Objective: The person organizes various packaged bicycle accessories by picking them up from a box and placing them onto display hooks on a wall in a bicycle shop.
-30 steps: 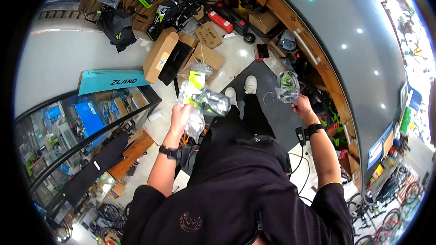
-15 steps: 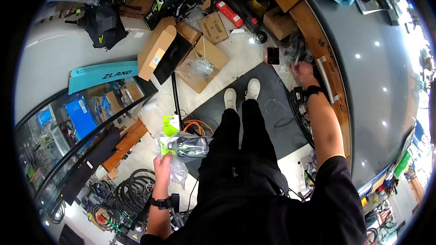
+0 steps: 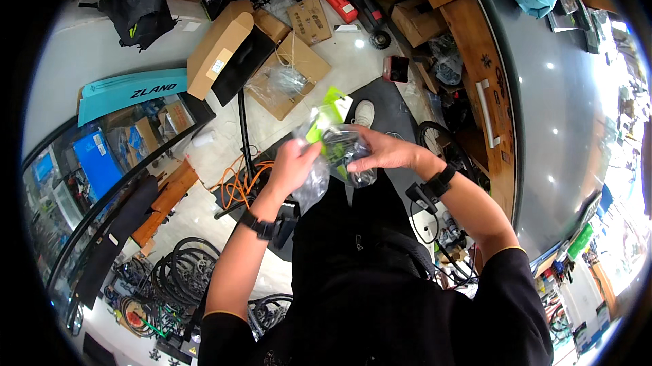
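Observation:
In front of my body, above my legs, both hands hold a clear plastic package (image 3: 339, 143) with a dark item inside and a bright green card (image 3: 328, 109) at its top. The item's kind is blurred and partly hidden. My left hand (image 3: 296, 164) pinches the package's left side, where crumpled clear plastic (image 3: 312, 188) hangs below the fingers. From the right, my right hand (image 3: 384, 149) wraps round the package, thumb on the near face and fingers behind it. Straps with small black devices circle both wrists.
Open cardboard boxes (image 3: 219, 45) stand at the far left, near a glass display case (image 3: 81, 193). An orange cable (image 3: 238, 186) lies left of my legs. A grey counter (image 3: 564, 128) with a wooden front (image 3: 499, 108) runs along the right. Bicycle tyres (image 3: 180, 271) lie at the lower left.
My left hand has brought the package rightward to the middle. My right hand has left the cluttered spot by the counter and come inward onto the package.

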The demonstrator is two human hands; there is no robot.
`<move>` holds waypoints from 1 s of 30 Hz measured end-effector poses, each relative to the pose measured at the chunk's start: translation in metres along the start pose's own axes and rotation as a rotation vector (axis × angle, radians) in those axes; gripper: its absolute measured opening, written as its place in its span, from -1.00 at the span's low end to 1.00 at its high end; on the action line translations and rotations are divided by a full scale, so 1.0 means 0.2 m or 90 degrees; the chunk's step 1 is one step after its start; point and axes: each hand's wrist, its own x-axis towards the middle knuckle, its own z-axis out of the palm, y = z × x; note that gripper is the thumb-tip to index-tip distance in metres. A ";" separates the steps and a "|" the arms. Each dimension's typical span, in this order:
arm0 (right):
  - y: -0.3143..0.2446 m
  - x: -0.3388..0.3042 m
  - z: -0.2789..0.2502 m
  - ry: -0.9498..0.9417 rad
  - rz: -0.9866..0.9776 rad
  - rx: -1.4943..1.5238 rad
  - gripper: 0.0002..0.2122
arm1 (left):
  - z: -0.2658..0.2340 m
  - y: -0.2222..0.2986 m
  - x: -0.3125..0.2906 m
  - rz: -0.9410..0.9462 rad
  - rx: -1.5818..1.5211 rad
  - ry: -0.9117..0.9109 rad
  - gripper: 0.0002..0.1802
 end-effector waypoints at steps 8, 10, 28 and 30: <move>0.44 -0.12 -0.31 0.344 0.101 0.194 -0.56 | 0.17 -0.07 0.21 0.002 -0.060 -0.015 -0.53; 0.60 -0.16 -0.48 0.526 0.095 0.250 -0.62 | 0.13 -0.13 0.16 -0.003 0.011 0.005 -0.54; 0.22 -0.03 -0.21 0.381 0.042 -0.133 -0.35 | -0.11 -0.15 -0.31 -0.040 0.084 -0.029 -0.59; 0.11 -0.11 0.10 0.252 -0.063 -0.191 -0.19 | -0.13 0.03 -0.31 -0.006 0.042 -0.092 -0.64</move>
